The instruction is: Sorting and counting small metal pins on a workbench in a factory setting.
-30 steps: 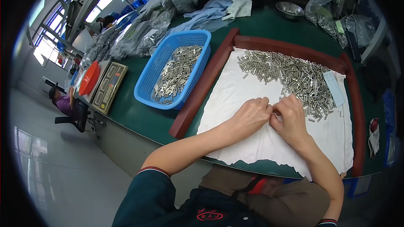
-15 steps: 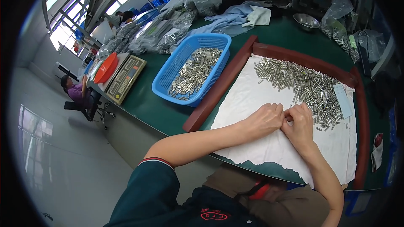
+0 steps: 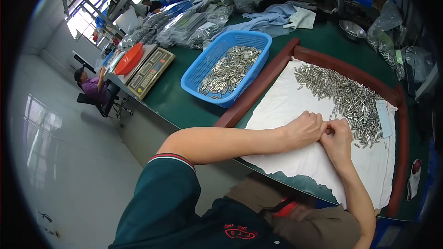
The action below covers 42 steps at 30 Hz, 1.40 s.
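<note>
My left hand [image 3: 303, 131] and my right hand [image 3: 338, 143] meet over a white cloth [image 3: 277, 110], fingertips pinched together. Whatever they pinch is hidden by the fingers or too small to make out. Just beyond my fingers spreads a heap of small silvery metal cylinders [image 3: 357, 103], like short pins or sleeves. A pale blue paper slip [image 3: 383, 119] lies on the heap's right side. To the left, a blue perforated plastic basket [image 3: 191, 71] holds many more of the same metal cylinders [image 3: 233, 71].
Dark red rails [image 3: 272, 80] frame the cloth on the green table [image 3: 175, 106]. Further left stand a scale [image 3: 150, 74] and an orange bowl [image 3: 129, 59]. Behind lie plastic bags [image 3: 184, 27] and a metal bowl [image 3: 352, 29]. A seated person [image 3: 92, 85] is at far left.
The whole scene has shifted right in the picture as my head turned a little. My hands stay pinched together at about the same place over the cloth.
</note>
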Each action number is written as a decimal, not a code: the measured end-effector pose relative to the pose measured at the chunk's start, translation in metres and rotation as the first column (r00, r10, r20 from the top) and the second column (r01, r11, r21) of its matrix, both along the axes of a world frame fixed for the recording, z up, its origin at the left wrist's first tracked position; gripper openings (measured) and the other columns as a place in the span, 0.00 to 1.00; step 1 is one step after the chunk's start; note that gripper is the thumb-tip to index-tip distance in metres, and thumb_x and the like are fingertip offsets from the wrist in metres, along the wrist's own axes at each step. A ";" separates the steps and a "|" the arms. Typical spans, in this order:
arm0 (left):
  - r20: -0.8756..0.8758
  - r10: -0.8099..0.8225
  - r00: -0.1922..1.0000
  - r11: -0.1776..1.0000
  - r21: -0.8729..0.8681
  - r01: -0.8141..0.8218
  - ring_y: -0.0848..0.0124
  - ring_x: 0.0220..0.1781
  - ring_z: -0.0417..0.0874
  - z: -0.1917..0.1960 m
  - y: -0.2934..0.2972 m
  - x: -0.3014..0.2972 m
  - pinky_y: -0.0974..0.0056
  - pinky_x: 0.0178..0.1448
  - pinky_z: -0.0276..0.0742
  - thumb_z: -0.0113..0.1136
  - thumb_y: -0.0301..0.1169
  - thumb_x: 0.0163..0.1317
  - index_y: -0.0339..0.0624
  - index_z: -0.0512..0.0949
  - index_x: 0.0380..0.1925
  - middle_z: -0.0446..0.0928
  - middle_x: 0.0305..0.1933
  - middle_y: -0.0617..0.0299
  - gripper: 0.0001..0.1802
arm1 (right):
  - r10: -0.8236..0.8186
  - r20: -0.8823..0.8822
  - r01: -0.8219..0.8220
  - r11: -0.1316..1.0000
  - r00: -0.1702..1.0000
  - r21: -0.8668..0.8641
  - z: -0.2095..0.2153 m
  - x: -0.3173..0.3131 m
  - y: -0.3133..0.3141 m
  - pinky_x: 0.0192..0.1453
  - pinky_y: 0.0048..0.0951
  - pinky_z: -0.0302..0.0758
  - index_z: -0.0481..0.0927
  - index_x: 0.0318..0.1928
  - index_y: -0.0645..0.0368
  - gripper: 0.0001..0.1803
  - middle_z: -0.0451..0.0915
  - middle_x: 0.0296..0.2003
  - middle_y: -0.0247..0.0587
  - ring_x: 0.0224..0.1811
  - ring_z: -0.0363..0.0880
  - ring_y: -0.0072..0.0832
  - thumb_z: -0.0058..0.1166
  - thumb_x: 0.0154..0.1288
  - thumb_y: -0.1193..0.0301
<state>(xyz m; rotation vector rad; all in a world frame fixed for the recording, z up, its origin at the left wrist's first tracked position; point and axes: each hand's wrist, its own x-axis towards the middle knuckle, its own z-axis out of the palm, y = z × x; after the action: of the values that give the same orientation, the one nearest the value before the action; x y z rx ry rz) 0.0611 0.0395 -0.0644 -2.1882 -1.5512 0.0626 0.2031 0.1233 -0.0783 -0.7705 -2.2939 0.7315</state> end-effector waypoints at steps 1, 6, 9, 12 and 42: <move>0.001 0.003 1.000 1.000 -0.002 -0.003 0.67 0.27 0.78 -0.001 0.000 0.000 0.65 0.32 0.74 0.57 0.32 0.53 0.36 0.74 0.31 0.74 0.27 0.59 0.10 | 0.010 -0.004 -0.010 1.000 1.000 0.002 0.001 0.001 -0.001 0.41 0.37 0.71 0.81 0.25 0.63 0.06 0.79 0.24 0.39 0.34 0.72 0.36 0.65 0.46 0.75; 0.123 0.031 0.992 0.998 -0.066 -0.023 0.66 0.25 0.80 -0.002 0.002 -0.004 0.63 0.30 0.74 0.56 0.32 0.57 0.37 0.72 0.33 0.76 0.25 0.59 0.10 | 0.002 -0.010 -0.002 0.996 1.000 -0.092 0.005 0.001 -0.005 0.41 0.35 0.71 0.83 0.27 0.64 0.05 0.80 0.24 0.39 0.33 0.73 0.34 0.64 0.48 0.75; 0.206 0.044 0.978 0.989 -0.151 -0.012 0.62 0.26 0.83 -0.001 0.008 -0.004 0.60 0.30 0.75 0.55 0.31 0.58 0.36 0.73 0.33 0.77 0.25 0.56 0.09 | -0.005 0.017 0.007 0.995 1.000 -0.100 0.003 0.003 -0.003 0.41 0.35 0.71 0.85 0.28 0.64 0.05 0.81 0.24 0.40 0.33 0.73 0.35 0.62 0.49 0.76; 0.301 0.047 0.952 0.967 -0.254 0.032 0.57 0.30 0.85 0.003 0.016 -0.005 0.55 0.32 0.78 0.54 0.29 0.58 0.34 0.73 0.34 0.80 0.26 0.52 0.08 | 0.015 -0.039 -0.021 0.987 0.999 -0.157 0.002 0.007 0.002 0.42 0.35 0.72 0.86 0.33 0.65 0.09 0.83 0.26 0.42 0.34 0.75 0.35 0.58 0.51 0.76; 0.468 0.365 0.805 0.900 0.045 -0.434 0.61 0.34 0.82 0.094 -0.059 -0.131 0.60 0.39 0.77 0.62 0.25 0.61 0.36 0.79 0.42 0.80 0.35 0.54 0.10 | 0.087 0.024 -0.090 0.964 0.996 0.250 0.016 0.009 0.004 0.43 0.37 0.69 0.84 0.28 0.60 0.07 0.78 0.26 0.38 0.37 0.74 0.37 0.59 0.46 0.80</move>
<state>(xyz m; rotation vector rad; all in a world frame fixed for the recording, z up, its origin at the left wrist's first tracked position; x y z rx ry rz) -0.0698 -0.0192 0.0300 -1.7954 -2.1796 -0.4500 0.2118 0.1271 -0.0621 -0.5602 -2.3862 0.4616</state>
